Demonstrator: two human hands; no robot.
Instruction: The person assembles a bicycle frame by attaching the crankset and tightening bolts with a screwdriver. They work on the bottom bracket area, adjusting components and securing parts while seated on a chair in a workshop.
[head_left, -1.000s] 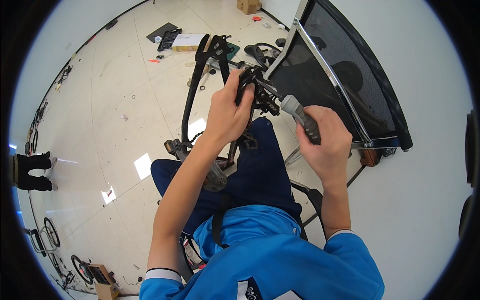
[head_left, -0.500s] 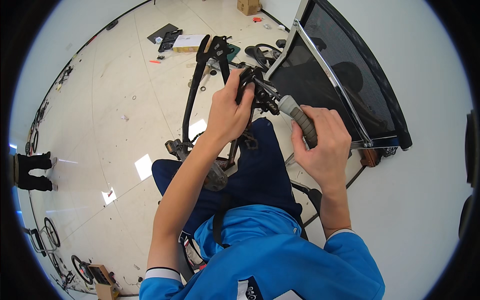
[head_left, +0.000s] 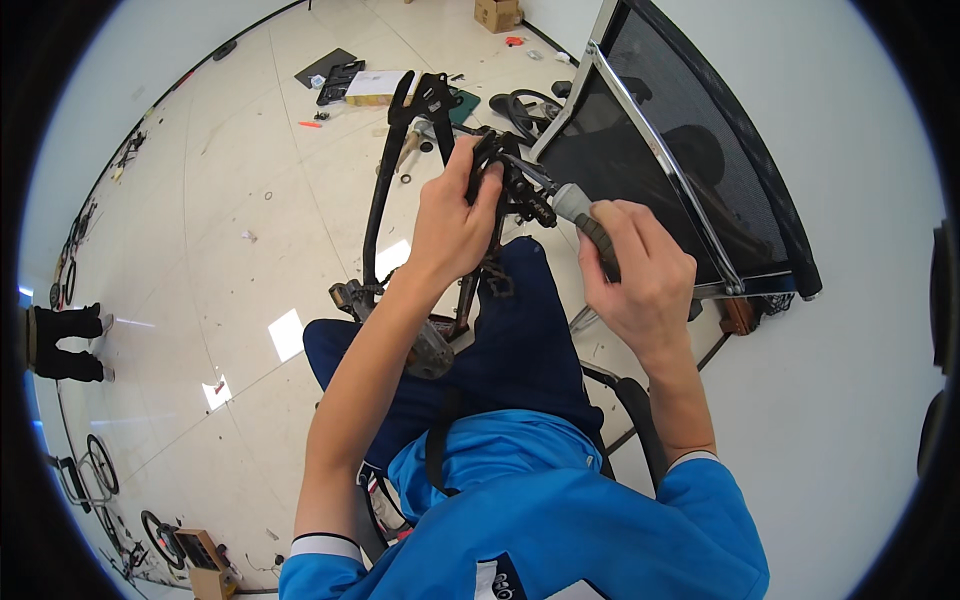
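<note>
A black bicycle frame (head_left: 374, 215) rises from between my knees, with a pedal (head_left: 353, 296) and chain (head_left: 497, 281) low on it. My left hand (head_left: 449, 222) is closed around a dark part at its upper right end, thumb and fingers on either side; the fingers partly cover that part. My right hand (head_left: 645, 280) is wrapped round a ribbed handle (head_left: 597, 237) with a pale grey collar. From the collar a slim dark metal piece (head_left: 530, 172) runs toward the black clamp-like parts (head_left: 529, 198) beside my left fingers. Where it ends is hard to make out.
A mesh-backed chair (head_left: 655, 150) with a chrome frame stands close on my right. Beyond the bicycle frame lie a white-topped box (head_left: 380, 86), a black tool case (head_left: 341, 82) and small loose parts on the tiled floor. Another person's legs (head_left: 68, 342) show at far left.
My right hand and the ribbed handle have shifted slightly left, and the hand has turned a little around it. My left hand keeps its hold, with hardly any movement of the bicycle frame.
</note>
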